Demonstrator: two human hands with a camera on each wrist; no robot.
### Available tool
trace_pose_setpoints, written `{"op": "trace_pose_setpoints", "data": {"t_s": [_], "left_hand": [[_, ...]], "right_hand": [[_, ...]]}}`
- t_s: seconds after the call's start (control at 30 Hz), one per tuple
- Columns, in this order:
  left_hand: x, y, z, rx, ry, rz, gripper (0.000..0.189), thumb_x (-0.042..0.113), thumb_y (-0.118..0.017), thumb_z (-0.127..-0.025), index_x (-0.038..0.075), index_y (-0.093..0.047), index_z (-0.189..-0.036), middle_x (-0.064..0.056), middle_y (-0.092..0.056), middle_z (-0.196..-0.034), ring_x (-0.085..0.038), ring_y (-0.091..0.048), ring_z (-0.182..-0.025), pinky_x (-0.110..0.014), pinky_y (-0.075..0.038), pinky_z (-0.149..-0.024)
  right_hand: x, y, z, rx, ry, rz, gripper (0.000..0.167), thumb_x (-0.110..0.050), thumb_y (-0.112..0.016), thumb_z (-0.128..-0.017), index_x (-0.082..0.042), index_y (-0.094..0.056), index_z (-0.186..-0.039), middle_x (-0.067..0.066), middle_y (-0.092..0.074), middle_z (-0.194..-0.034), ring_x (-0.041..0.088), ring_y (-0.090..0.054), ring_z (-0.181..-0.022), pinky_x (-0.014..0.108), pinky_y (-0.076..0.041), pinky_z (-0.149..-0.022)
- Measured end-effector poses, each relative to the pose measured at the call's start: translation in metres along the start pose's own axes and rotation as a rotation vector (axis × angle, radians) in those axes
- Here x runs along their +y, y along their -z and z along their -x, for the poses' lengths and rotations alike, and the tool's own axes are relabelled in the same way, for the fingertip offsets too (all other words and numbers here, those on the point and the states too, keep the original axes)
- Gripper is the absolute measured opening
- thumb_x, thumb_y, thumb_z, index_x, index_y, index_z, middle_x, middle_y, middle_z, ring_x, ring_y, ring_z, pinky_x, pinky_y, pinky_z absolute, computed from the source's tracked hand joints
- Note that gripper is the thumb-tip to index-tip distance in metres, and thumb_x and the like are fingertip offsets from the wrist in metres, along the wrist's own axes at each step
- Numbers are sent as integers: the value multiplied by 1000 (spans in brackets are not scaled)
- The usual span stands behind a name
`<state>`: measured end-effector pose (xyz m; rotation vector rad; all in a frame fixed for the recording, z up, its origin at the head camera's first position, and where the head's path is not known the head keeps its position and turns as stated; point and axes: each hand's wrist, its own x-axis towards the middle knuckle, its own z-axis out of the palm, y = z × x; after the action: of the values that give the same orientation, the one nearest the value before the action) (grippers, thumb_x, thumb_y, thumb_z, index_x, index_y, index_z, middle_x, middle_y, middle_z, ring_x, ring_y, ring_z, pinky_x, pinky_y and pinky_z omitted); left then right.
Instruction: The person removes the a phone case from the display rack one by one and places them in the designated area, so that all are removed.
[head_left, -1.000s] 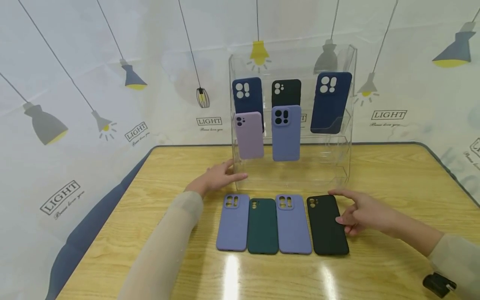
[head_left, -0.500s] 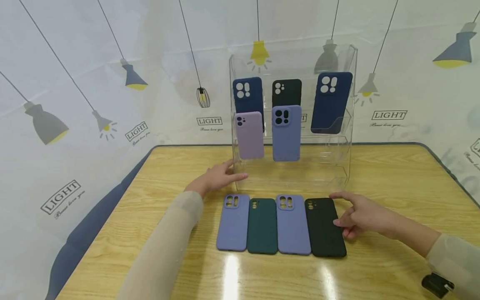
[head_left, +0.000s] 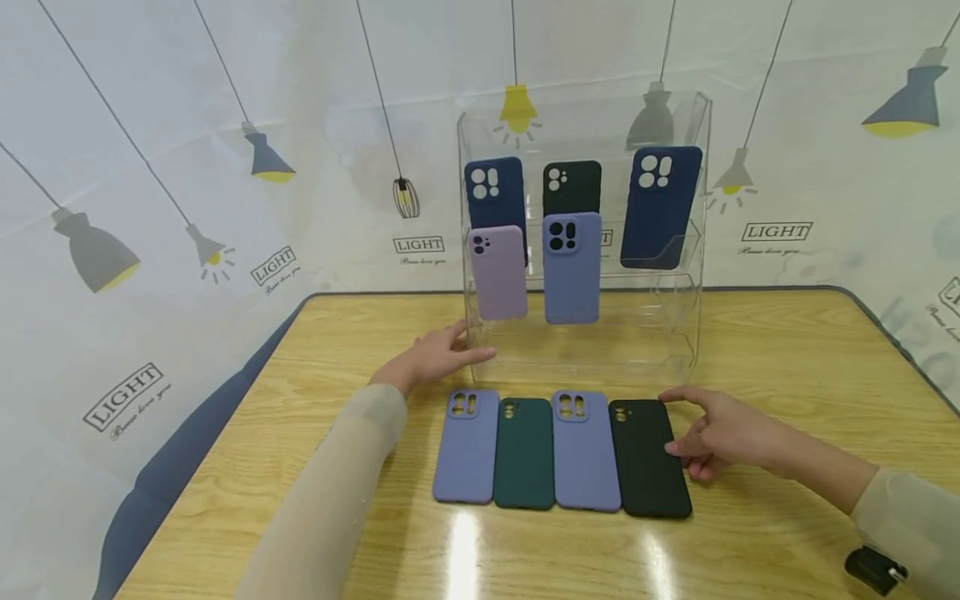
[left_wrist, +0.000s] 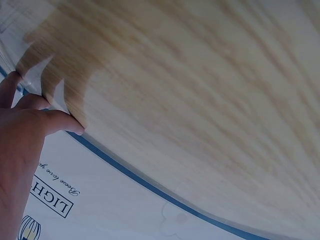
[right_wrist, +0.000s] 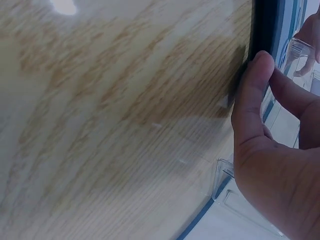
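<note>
On the wooden table, several phone cases lie side by side in a row: a lavender phone case (head_left: 467, 454) at the left, a dark green phone case (head_left: 524, 458), a second lavender phone case (head_left: 588, 461) and a black phone case (head_left: 651, 467) at the right end. My right hand (head_left: 727, 433) holds the black case by its upper right corner, index finger at the top edge and thumb on the right side. My left hand (head_left: 431, 357) grips the lower left side of a clear display stand (head_left: 585, 358), thumb across the front; its fingertips are partly hidden in the head view.
The stand bears navy cases (head_left: 663, 208), a dark case (head_left: 572, 185), a pink case (head_left: 498, 275) and a lavender case (head_left: 572, 279). Behind the table (head_left: 360, 333) hangs a lamp-printed wall cloth (head_left: 322, 167). A black device (head_left: 876, 570) is at the right sleeve.
My right hand has shifted the black case slightly left and toward me, so it now lies against the neighbouring lavender case. My left hand stays at the stand.
</note>
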<state>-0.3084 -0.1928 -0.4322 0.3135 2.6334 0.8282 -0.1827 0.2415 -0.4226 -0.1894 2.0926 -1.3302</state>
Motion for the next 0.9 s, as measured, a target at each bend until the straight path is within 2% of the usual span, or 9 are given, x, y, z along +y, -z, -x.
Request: {"op": "trace_pose_setpoints", "data": {"t_s": [0.2,0.43,0.7,0.9], "left_hand": [[-2,-1,-2,4,-6,1,114,93,-51,-86,30,-16,-173,-11,-46,-168,-40,-23,-165,-70,2,-133],[-2,-2,-2,17,0,-5,110,91,-52,-87,31,-17,-172,-10,-46,-168,-41,-23,-165,-69,3,-133],[-1,-2,-2,15,1,-2,109,89,-52,-89,30,-16,-173,-10,-46,-168,-40,-25,-165,-69,4,-133],[-2,-2,-2,15,-5,-5,110,91,-52,-88,30,-15,-173,-9,-45,-169,-40,-23,-165,-70,5,-132]], "right_hand": [[-1,1,0,12,-4,4,89,-7,-73,-99,3,-15,-166,12,-71,-79,20,-66,-64,34,-62,-62],[-12,5,-3,20,40,6,91,-8,-76,-98,-3,-17,-167,11,-70,-76,22,-65,-64,35,-62,-62],[-52,18,-1,30,98,112,94,-18,-78,-98,-9,-18,-170,16,-78,-96,27,-73,-75,41,-66,-71],[-91,26,-4,59,166,185,92,-16,-75,-100,-16,-16,-171,14,-80,-107,27,-74,-79,42,-67,-74]]}}
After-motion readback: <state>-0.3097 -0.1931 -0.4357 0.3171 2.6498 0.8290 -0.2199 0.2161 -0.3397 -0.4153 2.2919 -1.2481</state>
